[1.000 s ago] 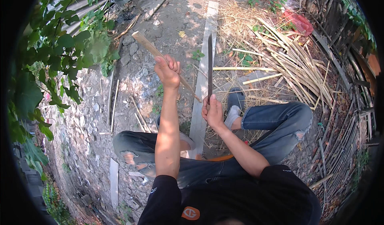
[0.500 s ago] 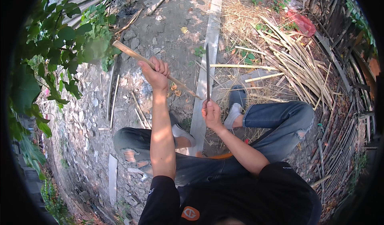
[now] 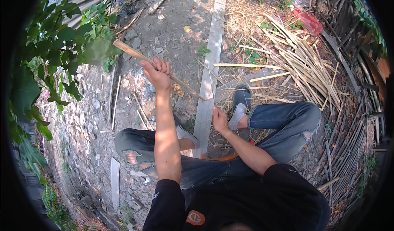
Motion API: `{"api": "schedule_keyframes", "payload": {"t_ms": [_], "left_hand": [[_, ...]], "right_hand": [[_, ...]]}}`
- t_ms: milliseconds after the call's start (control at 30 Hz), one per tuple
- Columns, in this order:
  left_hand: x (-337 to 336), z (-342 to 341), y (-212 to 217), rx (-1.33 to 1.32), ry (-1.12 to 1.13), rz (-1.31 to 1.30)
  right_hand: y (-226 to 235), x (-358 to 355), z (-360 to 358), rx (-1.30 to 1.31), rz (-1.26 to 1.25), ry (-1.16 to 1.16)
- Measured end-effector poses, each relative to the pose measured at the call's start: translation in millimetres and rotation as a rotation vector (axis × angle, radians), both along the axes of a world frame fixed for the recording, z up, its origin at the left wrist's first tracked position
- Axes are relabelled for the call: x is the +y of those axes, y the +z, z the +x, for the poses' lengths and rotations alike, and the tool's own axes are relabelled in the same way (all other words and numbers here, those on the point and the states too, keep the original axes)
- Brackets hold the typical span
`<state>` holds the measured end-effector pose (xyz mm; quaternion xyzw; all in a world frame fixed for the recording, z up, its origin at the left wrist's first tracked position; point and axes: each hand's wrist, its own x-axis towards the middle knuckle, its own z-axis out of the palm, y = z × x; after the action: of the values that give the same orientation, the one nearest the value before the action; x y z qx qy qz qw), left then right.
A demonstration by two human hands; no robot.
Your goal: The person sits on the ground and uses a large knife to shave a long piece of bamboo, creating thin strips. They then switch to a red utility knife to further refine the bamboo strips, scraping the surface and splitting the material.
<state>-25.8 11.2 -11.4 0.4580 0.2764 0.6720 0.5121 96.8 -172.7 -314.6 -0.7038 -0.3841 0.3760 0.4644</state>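
Left hand [image 3: 159,76] wraps a tapering wooden stick [image 3: 133,53], lower tip over the flat grey plank [image 3: 214,36]. Right hand [image 3: 220,120], near that tip, closes on a thin strip [image 3: 213,96], barely visible. Straw-coloured slats [image 3: 301,58] heaped rightward.

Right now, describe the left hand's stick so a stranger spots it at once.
Find the grey board up the middle. Left of it, the left hand grips the stick, which slants down toward the board. Unlike the pale strips piled at right, it is browner and held.
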Motion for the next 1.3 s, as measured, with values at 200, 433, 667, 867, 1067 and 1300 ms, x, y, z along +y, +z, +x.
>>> {"api": "schedule_keyframes", "payload": {"t_ms": [200, 433, 667, 867, 1067, 1300], "left_hand": [[-0.3, 3.2, 2.8, 0.019, 0.124, 0.007], [-5.3, -22.2, -0.3, -0.053, 0.306, -0.052], [-7.1, -33.8, -3.4, -0.115, 0.424, -0.053], [-15.2, -70.2, -9.4, -0.184, 0.398, -0.12], [-23.3, -78.9, -5.5, -0.178, 0.458, -0.11], [-82.0, -101.0, 108.0, -0.186, 0.464, 0.141]], "right_hand": [[-49.9, -35.2, 2.3, 0.128, -0.679, 0.165], [-21.8, -19.6, 11.3, 0.191, -0.667, 0.232], [-17.1, -21.8, -23.9, -0.125, 0.023, 0.281], [-26.1, -21.7, 17.7, 0.254, -0.747, 0.241], [18.2, -23.6, -8.0, -0.143, -0.272, 0.42], [-1.5, -37.8, 16.8, -0.233, -0.721, 0.522]]}}
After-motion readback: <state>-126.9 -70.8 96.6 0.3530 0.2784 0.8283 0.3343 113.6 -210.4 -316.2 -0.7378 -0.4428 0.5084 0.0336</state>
